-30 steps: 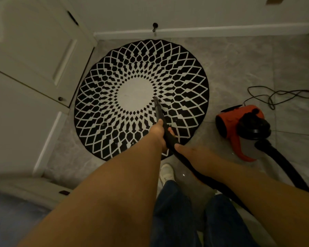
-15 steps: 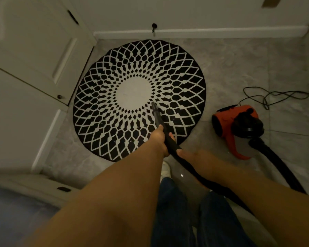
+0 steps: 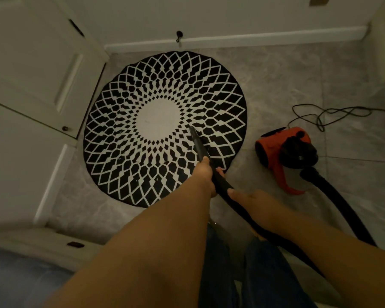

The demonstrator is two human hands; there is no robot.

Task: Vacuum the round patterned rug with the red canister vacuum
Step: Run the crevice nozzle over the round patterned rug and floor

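- Grey marbled tile floor (image 3: 287, 81) carried everything, meeting a white baseboard (image 3: 253, 36) at the far wall.
- White panelled doors (image 3: 31, 74) stood along the left side.
- Black-and-white round rug (image 3: 142, 152) lay flat on the floor just beside the doors, a plain pale disc at its middle.
- Red canister vacuum (image 3: 273, 152) sat on the tiles just right of the rug, apart from its edge, with a thin black cord (image 3: 325, 114) looped behind it.
- Black hose (image 3: 333, 196) ran from the canister toward the person and on to a narrow nozzle (image 3: 198, 143), whose tip rested on the rug just right of the pale disc.
- Left hand (image 3: 203, 176) was wrapped round the nozzle's base.
- Right hand (image 3: 251, 201) gripped the hose just behind it, fingers curled over it.
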